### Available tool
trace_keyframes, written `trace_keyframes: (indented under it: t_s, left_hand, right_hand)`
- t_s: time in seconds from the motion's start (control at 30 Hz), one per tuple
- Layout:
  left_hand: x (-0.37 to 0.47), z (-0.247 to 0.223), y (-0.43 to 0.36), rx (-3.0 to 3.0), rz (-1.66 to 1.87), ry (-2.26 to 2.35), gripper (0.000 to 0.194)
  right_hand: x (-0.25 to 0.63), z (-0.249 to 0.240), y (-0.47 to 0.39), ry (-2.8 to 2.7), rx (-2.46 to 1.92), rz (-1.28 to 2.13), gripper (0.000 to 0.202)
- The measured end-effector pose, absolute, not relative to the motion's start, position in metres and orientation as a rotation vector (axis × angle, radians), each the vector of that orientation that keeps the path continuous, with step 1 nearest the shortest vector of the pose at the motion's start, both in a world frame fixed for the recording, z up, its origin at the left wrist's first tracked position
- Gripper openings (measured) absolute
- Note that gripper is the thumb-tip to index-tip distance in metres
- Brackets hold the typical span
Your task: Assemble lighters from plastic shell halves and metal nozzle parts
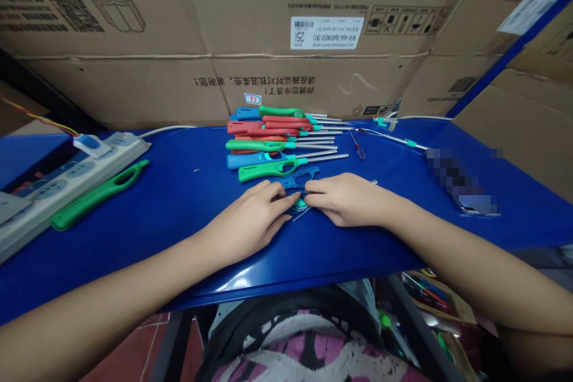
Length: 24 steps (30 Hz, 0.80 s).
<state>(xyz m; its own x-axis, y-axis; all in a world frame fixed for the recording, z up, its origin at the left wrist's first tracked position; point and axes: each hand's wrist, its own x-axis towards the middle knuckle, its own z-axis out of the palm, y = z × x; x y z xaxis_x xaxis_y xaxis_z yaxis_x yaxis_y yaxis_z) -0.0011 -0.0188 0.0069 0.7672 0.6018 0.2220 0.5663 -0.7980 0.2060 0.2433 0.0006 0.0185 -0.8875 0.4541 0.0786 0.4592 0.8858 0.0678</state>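
Note:
My left hand [262, 215] and my right hand [342, 198] meet near the front of the blue table, fingertips pinched together. Between them shows a small teal part [299, 203] with thin pale wires, mostly covered by my fingers. A thin rod or tube [301, 215] sticks out just below it. Right behind my fingers lies an open blue lighter shell [298, 178]. Farther back, several long-necked gas lighters lie in a stack, among them a green lighter [264, 171] and a red lighter [253, 128], their metal necks pointing right.
A white power strip [71, 179] runs along the left, with a green lighter shell [101, 196] beside it. A small screwdriver [359, 149] lies right of the stack. A partly blurred dark object [461, 185] is at the right. Cardboard [250, 24] walls the back.

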Motion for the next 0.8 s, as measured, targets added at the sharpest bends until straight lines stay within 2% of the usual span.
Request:
trace_keyframes:
  t_s: [0.23, 0.63, 0.8]
  left_hand:
    - [0.0037, 0.0092, -0.0236, 2.985, 0.256, 0.939, 0.039]
    - [-0.0011, 0.0040, -0.0201, 2.851, 0.436, 0.954, 0.030]
    - [-0.0007, 0.0030, -0.0182, 2.781, 0.485, 0.930, 0.027]
  right_hand:
    - [0.2437, 0.0154, 0.0029, -2.921, -0.752, -0.028, 0.020]
    - [0.2424, 0.0145, 0.0019, -2.810, -0.827, 0.109, 0.027]
    - [0.2355, 0.0102, 0.0017, -2.627, -1.067, 0.352, 0.021]
